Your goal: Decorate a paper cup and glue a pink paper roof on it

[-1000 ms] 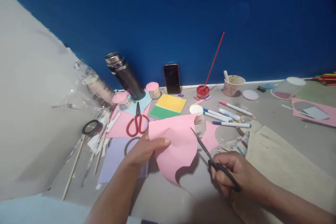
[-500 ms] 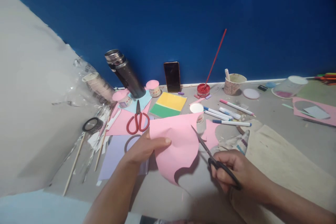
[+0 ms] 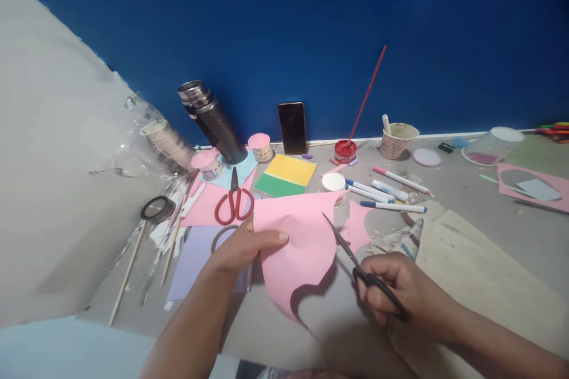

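A sheet of pink paper point(image 3: 302, 249) with a curved cut-out along its lower right is pinched in my left hand point(image 3: 249, 243), thumb on top and fingers hidden beneath. My right hand point(image 3: 391, 287) grips the black handles of a pair of scissors point(image 3: 351, 254). Their blades lie at the paper's right part, close together at the tip. Behind the paper stands a white paper cup point(image 3: 333, 182), partly covered by it. A pink paper scrap point(image 3: 357, 225) lies just to the right.
Red-handled scissors point(image 3: 234, 200), yellow and green sheets point(image 3: 288, 174) and a dark flask point(image 3: 216, 124) stand or lie beyond my left hand. Several markers point(image 3: 393, 207), a red paint pot point(image 3: 345, 151) and a beige cloth point(image 3: 471, 266) are to the right. A phone point(image 3: 292, 127) leans on the blue wall.
The pink paper has turned slightly, and its right part has shifted over the scissor blades, covering more of the white cup. Both hands stay in nearly the same place.
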`<state>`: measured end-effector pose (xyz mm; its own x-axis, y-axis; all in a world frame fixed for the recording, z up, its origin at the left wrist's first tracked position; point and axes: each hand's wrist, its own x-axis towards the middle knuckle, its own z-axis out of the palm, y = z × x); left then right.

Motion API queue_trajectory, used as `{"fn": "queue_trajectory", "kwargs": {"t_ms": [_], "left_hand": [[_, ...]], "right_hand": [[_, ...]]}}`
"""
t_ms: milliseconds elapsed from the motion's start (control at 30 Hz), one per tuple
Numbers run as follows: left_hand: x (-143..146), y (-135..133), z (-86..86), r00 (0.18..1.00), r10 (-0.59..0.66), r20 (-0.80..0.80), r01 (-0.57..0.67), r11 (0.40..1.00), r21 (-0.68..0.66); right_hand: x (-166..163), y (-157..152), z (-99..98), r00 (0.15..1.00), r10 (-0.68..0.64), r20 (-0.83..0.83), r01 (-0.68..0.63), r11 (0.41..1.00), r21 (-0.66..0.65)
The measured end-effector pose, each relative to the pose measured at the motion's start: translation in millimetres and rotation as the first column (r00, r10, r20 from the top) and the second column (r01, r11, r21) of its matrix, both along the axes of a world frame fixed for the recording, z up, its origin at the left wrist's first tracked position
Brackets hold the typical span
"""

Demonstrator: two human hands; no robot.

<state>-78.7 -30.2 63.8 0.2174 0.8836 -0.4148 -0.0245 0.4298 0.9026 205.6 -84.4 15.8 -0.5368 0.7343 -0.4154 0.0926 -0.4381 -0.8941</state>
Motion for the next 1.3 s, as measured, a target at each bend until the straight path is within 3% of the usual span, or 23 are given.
{"fn": "queue_trajectory", "kwargs": {"t_ms": [1300], "left_hand": [[-13.0,3.1,-4.6,0.996,-0.077,-0.045,0.078,0.997,0.007]], "right_hand": [[2.4,0.9,1.1,1.0,0.021,0.001,-0.021,1.0,-0.014]]}}
